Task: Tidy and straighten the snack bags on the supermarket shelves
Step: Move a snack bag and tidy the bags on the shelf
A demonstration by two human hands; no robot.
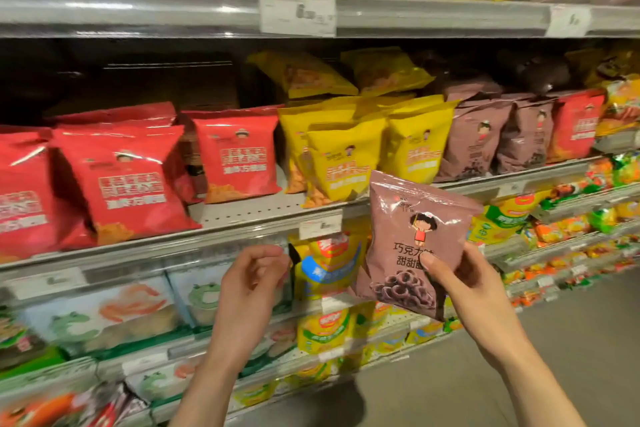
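Brown snack bag [414, 243] upright in right hand [464, 282] grasp; matching brown row [485, 139] lies up-right, farther; left hand [251, 282] loosely curled, holding nothing.

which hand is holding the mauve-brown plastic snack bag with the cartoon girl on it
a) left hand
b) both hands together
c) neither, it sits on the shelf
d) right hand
d: the right hand grips the mauve-brown plastic snack bag with the cartoon girl at its lower right side, thumb across the front, while the left hand hangs beside it with loosely curled fingers, holding nothing and not touching the bag.
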